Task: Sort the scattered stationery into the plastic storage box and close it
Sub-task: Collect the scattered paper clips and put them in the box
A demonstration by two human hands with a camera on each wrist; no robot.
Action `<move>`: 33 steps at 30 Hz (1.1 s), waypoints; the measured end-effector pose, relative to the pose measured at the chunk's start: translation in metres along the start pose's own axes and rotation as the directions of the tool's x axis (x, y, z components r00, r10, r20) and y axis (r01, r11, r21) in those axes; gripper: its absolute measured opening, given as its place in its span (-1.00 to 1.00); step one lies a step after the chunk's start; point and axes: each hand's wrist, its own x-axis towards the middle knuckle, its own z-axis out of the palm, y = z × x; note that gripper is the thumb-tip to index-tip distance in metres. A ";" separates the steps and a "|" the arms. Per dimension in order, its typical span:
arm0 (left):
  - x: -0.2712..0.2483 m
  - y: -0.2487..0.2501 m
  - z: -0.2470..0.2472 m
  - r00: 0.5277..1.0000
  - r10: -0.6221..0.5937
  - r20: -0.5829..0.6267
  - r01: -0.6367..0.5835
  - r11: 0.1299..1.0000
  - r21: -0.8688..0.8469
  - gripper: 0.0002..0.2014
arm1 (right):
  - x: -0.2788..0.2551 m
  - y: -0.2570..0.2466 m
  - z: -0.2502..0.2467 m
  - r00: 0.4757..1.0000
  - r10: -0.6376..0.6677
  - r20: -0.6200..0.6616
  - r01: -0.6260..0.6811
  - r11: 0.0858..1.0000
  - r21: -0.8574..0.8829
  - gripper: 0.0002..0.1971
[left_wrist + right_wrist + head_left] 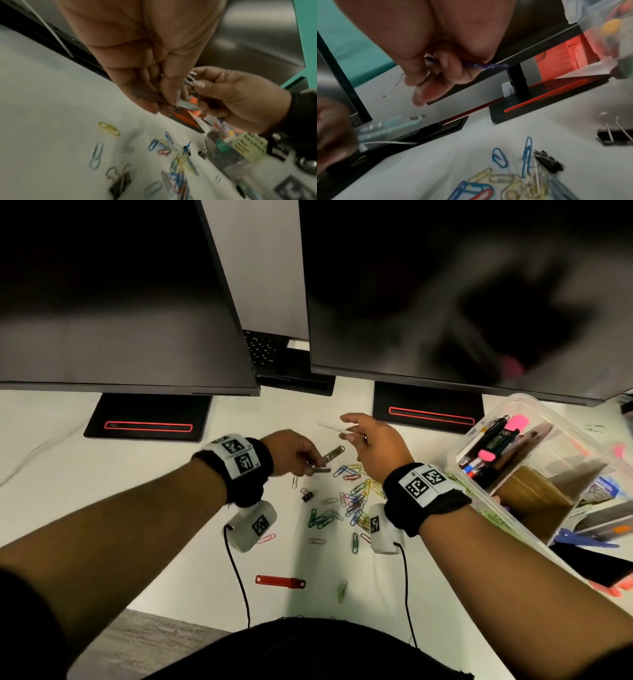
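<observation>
My left hand hovers over the white desk and pinches metal staple strips, seen close in the left wrist view as staple strips. Just to its right, my right hand pinches a thin pale strip that points left; the same strip shows white above its thumb. A purple sliver also sits inside that hand. The open clear plastic box stands at the right and holds pens and pink highlighters. Several coloured paper clips lie scattered below both hands.
A black binder clip lies among the clips. A red flat bar and a pale green clip sit nearer the front edge. Two dark monitors on black stands close off the back of the desk.
</observation>
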 end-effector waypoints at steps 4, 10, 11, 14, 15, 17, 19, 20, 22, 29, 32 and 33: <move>-0.003 0.013 -0.017 0.997 0.046 0.055 -0.036 0.986 -0.165 -0.69 | 0.000 -0.005 -0.006 0.986 -0.078 0.147 0.098 0.986 -0.135 -0.74; -0.001 0.006 -0.013 0.997 0.042 0.071 -0.008 0.910 -0.415 -0.65 | -0.007 -0.003 -0.007 0.957 0.047 0.285 -0.085 0.989 0.123 -0.85; -0.001 0.005 -0.008 0.997 0.037 0.065 -0.004 0.899 -0.437 -0.64 | -0.011 -0.003 -0.006 0.949 0.058 0.310 -0.110 0.982 0.155 -0.85; 0.000 0.001 0.011 0.998 0.026 0.051 -0.003 0.912 -0.410 -0.64 | -0.023 0.003 0.000 0.916 0.124 0.382 -0.238 0.934 0.267 -0.83; 0.000 0.001 0.017 0.999 0.028 0.042 -0.009 0.921 -0.389 -0.65 | -0.027 0.005 0.003 0.901 0.147 0.408 -0.285 0.910 0.301 -0.83; 0.001 0.001 0.027 0.999 0.032 0.030 -0.019 0.933 -0.358 -0.66 | -0.033 0.007 0.008 0.874 0.166 0.457 -0.344 0.875 0.339 -0.81; 0.002 0.002 0.035 0.999 0.032 0.023 -0.023 0.939 -0.343 -0.66 | -0.035 0.009 0.010 0.859 0.178 0.481 -0.357 0.881 0.312 -0.79; 0.001 0.003 0.039 1.000 0.026 0.010 -0.022 0.946 -0.325 -0.68 | -0.036 0.010 0.011 0.856 0.187 0.482 -0.350 0.896 0.273 -0.77; 0.000 0.005 0.047 1.000 0.017 -0.016 -0.021 0.965 -0.263 -0.68 | -0.038 0.013 0.011 0.850 0.211 0.483 -0.330 0.928 0.174 -0.75; -0.016 -0.003 0.081 0.999 0.020 0.041 -0.021 1.000 0.009 -0.59 | -0.065 0.024 0.028 0.819 0.250 0.516 -0.304 0.952 0.022 -0.72; -0.017 -0.013 0.090 0.997 0.021 0.079 -0.023 1.000 0.021 -0.57 | -0.077 0.030 0.039 0.815 0.252 0.522 -0.319 0.947 0.041 -0.71; -0.017 -0.017 0.094 0.995 0.016 0.099 -0.015 1.000 -0.007 -0.57 | -0.081 0.033 0.042 0.814 0.248 0.525 -0.316 0.948 0.043 -0.71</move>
